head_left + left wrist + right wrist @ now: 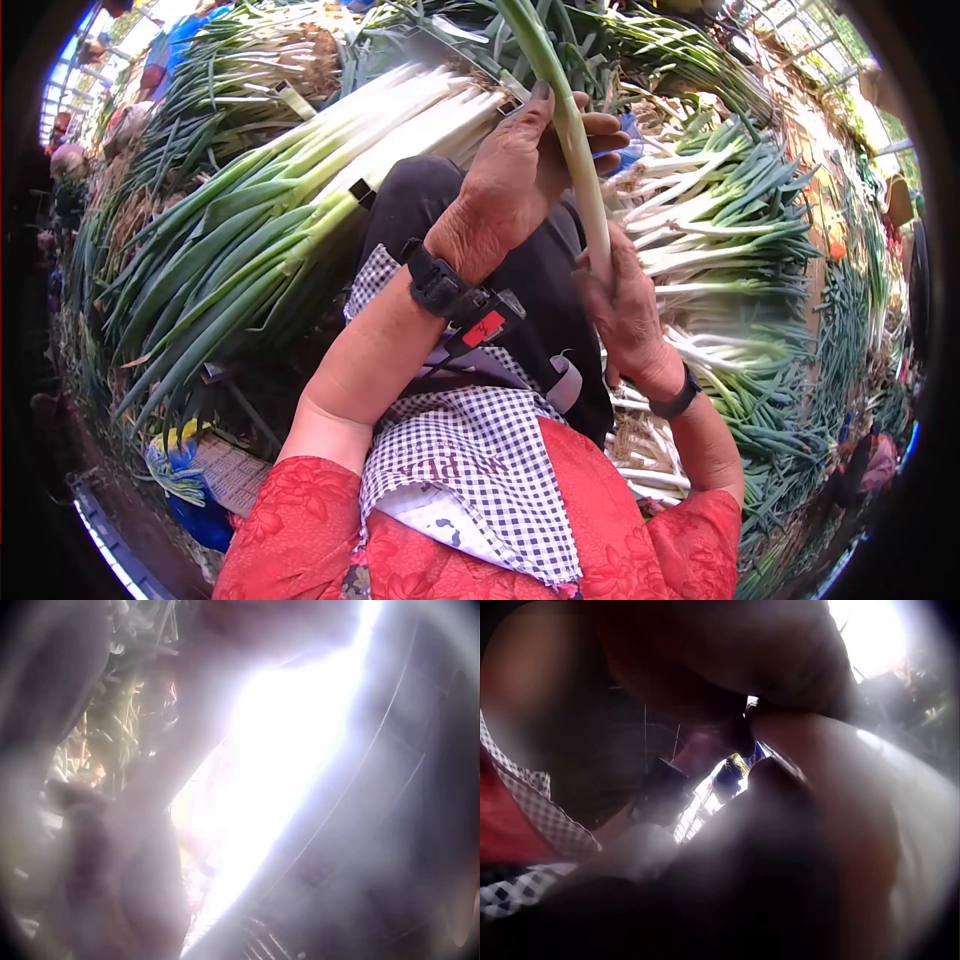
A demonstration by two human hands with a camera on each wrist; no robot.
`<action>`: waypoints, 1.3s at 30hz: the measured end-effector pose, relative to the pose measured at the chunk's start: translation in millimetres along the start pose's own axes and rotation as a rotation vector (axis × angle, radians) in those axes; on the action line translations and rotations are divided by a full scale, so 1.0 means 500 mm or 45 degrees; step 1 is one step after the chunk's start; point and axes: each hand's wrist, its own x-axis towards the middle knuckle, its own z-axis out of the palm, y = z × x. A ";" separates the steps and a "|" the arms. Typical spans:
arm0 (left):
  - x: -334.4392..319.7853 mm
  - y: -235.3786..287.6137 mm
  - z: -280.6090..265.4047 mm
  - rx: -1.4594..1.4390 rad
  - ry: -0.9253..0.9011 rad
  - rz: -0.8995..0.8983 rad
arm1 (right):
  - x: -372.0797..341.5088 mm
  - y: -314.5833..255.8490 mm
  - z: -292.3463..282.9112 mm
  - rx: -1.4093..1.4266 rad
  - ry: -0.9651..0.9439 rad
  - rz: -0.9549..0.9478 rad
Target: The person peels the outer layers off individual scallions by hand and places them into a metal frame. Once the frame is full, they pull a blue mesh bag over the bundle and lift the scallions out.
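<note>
One long green onion [574, 150] stands upright, slightly slanted, between both hands in the head view. My left hand [505, 180] holds it at its upper shaft, the thumb along its left edge and the fingers behind it, their tips showing on the right. Lower down, my right hand [632, 315] grips the white end, its thumb side blurred; the root tip is hidden there. Glare and blur fill much of the left wrist view. Dark, close blurred shapes of a hand cover most of the right wrist view.
A large pile of green onions [240, 220] lies to the left, white ends toward the dark-trousered knees [420, 185]. To the right, another heap [730, 240] stretches from front to back. A blue bag [190, 500] and cardboard [232, 470] lie at lower left.
</note>
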 end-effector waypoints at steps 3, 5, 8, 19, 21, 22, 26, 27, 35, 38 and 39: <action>-0.028 0.051 -0.029 -0.046 0.102 0.212 | -0.001 -0.008 0.001 0.193 -0.196 0.235; -0.048 0.058 -0.024 0.034 0.246 0.418 | -0.003 -0.033 -0.001 0.155 -0.201 0.117; -0.041 0.024 -0.011 0.042 0.358 0.614 | -0.030 -0.055 0.049 -0.127 -0.119 -0.089; -0.217 0.367 -0.018 0.458 0.101 1.202 | 0.158 -0.152 0.095 -0.255 -0.153 -0.769; -0.317 0.416 -0.011 0.628 0.066 1.408 | 0.254 -0.197 0.152 -0.255 -0.218 -0.988; -0.365 0.431 -0.010 0.719 0.129 1.511 | 0.298 -0.218 0.187 -0.283 -0.266 -1.104; -0.433 0.446 -0.098 0.959 0.777 1.668 | 0.453 -0.242 0.332 -0.232 -0.390 -1.312; -0.428 0.441 -0.130 0.912 1.109 1.638 | 0.490 -0.232 0.358 -0.287 -0.400 -1.356; -0.381 0.440 -0.230 1.310 1.205 0.249 | 0.748 -0.049 0.368 -0.755 -0.527 -1.001; -0.335 0.500 -0.237 1.981 1.080 0.220 | 0.805 0.018 0.373 -0.888 -0.502 -0.920; -0.312 0.520 -0.243 2.220 0.960 0.225 | 0.819 0.035 0.374 -0.978 -0.519 -0.932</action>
